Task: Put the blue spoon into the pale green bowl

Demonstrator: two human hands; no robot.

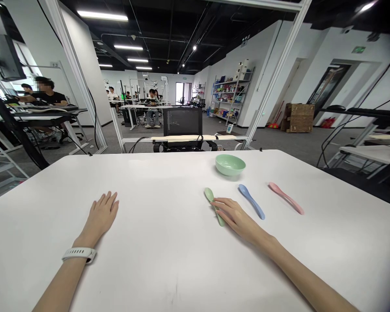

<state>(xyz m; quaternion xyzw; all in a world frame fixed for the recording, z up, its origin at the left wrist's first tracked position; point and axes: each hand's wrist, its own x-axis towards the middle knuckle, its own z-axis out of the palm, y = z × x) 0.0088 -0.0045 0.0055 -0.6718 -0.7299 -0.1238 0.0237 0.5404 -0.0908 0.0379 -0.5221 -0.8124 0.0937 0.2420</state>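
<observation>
left hand (101, 214) flat, fingers stretched out, on bare bench (169, 260) | right hand (237, 218) not closed, fingertips on green spoon (211, 198) | blue spoon (251, 202) just beside | green bowl (230, 164) near far edge

White table (169, 260) is carrying 4 items + both hands. Green bowl (230, 164) is sitting upright nr the far edge. Green spoon (214, 205) is lying flat just in front of bowl, slightly to its left. Blue spoon (251, 201) is lying in front of bowl, slightly right. Pink spoon (286, 198) is lying farther right of bowl. Right hand (235, 216) is resting w/ fingers extended over green spoon's near end. Left hand (101, 212) is lying flat, palm down, well left of bowl.
</observation>
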